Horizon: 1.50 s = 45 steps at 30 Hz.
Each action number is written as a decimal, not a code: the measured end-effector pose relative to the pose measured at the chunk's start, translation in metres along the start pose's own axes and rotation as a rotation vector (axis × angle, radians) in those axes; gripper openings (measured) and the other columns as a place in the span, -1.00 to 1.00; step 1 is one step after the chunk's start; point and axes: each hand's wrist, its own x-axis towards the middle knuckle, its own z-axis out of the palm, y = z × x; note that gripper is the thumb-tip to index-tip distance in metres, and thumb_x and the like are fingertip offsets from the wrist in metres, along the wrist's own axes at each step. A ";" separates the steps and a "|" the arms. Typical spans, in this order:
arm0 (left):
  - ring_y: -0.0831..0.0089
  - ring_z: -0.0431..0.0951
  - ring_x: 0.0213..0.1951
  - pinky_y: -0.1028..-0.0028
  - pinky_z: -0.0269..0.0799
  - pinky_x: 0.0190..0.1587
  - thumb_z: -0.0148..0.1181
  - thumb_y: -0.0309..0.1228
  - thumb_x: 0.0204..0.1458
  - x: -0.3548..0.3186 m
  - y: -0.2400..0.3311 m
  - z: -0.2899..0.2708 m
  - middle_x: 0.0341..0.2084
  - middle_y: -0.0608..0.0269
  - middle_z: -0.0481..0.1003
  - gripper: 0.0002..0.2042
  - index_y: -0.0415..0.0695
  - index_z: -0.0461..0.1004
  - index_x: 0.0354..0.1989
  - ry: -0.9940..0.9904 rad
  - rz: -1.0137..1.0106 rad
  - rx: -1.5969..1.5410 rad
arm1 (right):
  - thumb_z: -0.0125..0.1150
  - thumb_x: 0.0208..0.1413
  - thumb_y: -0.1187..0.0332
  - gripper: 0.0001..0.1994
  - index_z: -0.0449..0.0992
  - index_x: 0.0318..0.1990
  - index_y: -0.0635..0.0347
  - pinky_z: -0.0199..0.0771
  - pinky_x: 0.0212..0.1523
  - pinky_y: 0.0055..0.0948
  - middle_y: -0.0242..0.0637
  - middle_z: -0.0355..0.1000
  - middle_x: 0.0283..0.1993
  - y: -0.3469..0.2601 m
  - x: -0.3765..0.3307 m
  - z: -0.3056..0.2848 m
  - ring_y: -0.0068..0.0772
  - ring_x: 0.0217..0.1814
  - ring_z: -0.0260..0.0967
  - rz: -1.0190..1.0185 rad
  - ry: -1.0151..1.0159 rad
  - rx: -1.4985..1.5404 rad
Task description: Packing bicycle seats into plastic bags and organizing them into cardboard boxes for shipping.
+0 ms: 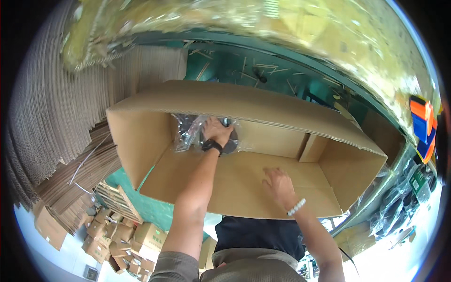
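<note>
A long open cardboard box [235, 178] lies in front of me, its flaps standing out. My left hand [217, 130] reaches down inside at the far left and lies over a dark round part [230, 142], its fingers curled on it. Clear plastic wrap [184, 136] surrounds that part, and my hand hides some of it. Another dark shape shows through the plastic to the left. Over the near right side of the box hovers my right hand [280, 187], slightly blurred, with its fingers loosely apart and nothing in them.
Tall stacks of flat cardboard [56, 94] rise on the left, above a wooden pallet [117, 202]. Boxes [124, 239] are heaped at lower left. Yellowish plastic-wrapped goods [300, 23] line the far side. Plastic-bagged dark items [399, 202] lie at right. Scraps litter a green surface [225, 66].
</note>
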 end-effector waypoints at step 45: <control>-0.17 0.48 -0.22 0.07 0.42 -0.16 0.39 -0.29 -0.29 -0.432 0.676 -0.050 -0.32 -0.16 0.43 -0.51 -0.28 0.32 -0.23 -0.627 0.908 -0.614 | 0.23 -0.04 0.43 -0.37 0.35 0.28 0.28 0.30 0.28 -0.23 0.12 0.40 0.22 0.443 -0.575 -0.255 0.00 0.25 0.38 0.866 1.300 0.054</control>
